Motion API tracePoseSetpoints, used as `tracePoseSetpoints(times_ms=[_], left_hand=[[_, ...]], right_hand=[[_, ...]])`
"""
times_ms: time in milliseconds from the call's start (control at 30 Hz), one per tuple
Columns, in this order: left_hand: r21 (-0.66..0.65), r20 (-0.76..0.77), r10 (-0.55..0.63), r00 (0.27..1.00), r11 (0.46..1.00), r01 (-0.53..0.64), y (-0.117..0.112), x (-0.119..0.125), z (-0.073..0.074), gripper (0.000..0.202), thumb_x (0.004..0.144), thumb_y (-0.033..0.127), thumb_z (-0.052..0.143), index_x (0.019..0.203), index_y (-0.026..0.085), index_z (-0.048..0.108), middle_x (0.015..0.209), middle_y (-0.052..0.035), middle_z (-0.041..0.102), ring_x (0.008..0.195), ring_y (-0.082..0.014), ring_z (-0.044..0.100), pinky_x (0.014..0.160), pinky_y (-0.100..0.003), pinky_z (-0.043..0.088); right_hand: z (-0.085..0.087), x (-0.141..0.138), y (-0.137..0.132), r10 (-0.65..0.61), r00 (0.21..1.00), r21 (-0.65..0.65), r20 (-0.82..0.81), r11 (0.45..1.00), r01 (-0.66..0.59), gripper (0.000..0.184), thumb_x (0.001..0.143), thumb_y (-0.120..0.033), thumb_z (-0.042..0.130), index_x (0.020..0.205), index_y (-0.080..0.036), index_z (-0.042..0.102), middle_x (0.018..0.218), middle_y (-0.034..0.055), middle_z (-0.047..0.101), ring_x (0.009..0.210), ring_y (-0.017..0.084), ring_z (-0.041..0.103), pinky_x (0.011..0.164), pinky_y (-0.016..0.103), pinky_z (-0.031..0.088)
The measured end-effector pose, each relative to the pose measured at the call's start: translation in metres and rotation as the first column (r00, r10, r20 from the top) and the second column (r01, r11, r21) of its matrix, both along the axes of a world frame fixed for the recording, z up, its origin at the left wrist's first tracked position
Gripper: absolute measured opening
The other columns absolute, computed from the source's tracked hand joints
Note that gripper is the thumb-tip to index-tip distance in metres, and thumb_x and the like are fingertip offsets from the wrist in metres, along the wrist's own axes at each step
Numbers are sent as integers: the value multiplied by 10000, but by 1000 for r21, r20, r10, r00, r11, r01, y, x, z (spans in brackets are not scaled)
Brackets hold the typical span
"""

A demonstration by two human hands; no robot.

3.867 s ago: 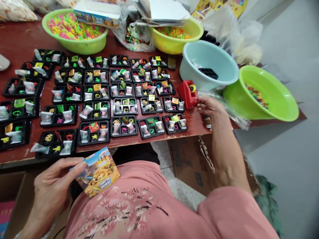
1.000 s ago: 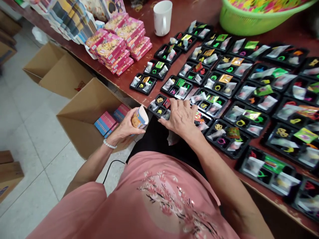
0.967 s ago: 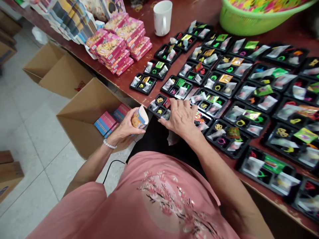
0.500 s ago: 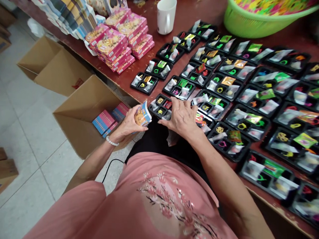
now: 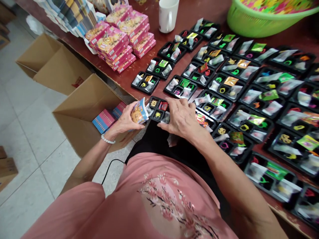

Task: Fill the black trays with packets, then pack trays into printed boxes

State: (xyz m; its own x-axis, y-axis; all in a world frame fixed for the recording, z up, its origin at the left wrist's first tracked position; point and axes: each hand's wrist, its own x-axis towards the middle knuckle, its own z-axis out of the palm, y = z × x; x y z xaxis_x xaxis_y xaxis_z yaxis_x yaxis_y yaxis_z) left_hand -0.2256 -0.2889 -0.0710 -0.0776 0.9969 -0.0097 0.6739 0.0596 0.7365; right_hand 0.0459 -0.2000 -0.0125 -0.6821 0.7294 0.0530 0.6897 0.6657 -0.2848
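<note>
My left hand (image 5: 121,119) is shut on a curled printed card (image 5: 138,111), which shows a cartoon picture in yellow and blue. The card's top end almost touches the near corner of a black compartment tray (image 5: 156,99). That tray holds small coloured pieces, and my right hand (image 5: 180,118) lies over its right side, fingers pointing down. Those fingers hide part of the tray and the clear bags beside it. Several more black trays (image 5: 214,105) with clear bags and coloured pieces spread across the red-brown table (image 5: 199,11) to the right.
An open cardboard box (image 5: 84,99) below the table edge holds pink and blue boxes (image 5: 103,121). Stacks of pink boxes (image 5: 109,41) stand on the table, with a white mug (image 5: 168,15) and a green basket (image 5: 256,25) behind the trays.
The view has swung from the basins to the box side of the table. My right hand has left the plastic bag for the trays, and the card is now curled and closer to the tray.
</note>
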Motion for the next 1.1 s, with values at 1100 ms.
tracePoseSetpoints(times_ms=[1100], left_hand=[[-164,-416,-143,898,983,80,36,-23,14,1398,475,532,998,1679,319,322,1365,-122,434,1291,-415,438,1152,-632,444]], right_hand=[[-30,-11,63,334,937,-140,-105,927,-347,1045,717,-330,902,1583,-86,371,1522,241,550,1358,389,498,1158,535,404]])
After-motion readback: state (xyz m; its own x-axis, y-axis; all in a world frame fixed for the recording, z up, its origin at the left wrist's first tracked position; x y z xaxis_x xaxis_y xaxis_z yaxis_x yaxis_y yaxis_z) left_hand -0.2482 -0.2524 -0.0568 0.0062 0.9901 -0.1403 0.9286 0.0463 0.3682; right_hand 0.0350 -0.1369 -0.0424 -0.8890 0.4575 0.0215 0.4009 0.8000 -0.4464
